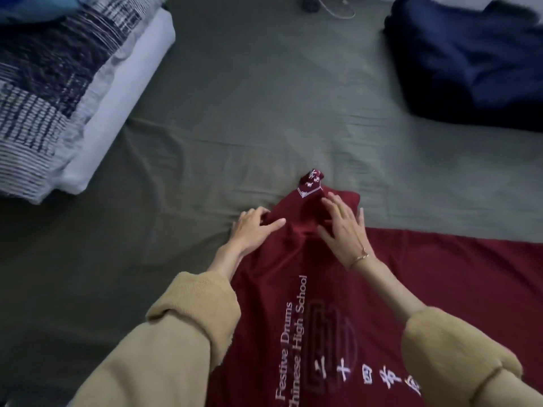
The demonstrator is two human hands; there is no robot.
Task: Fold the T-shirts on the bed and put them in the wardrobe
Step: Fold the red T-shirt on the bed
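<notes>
Our left hand (252,227) lies flat with its fingers stretched out, pressing on the left edge of the bunched far end of the dark red T-shirt (367,304); the fingertips reach onto the cloth while the heel of the hand sits on the sheet beside it. Our right hand (343,224) is spread open as well, fingers apart, resting on the raised fold of the same end; a thin bracelet (360,257) circles its wrist. Both arms come out of tan sleeves (188,312). Just beyond our right fingertips a small sleeve tip with white printing (312,182) sticks up from the bunch. The T-shirt spreads toward us and to the right over the grey-green bed sheet (249,113), its white lettering and characters facing up. Far left on the bed sits a folded striped quilt on a white pillow (88,92); far right, well apart from the T-shirt, lies a heap of navy fabric (470,60). A white cable (340,11) curls at the top edge.
</notes>
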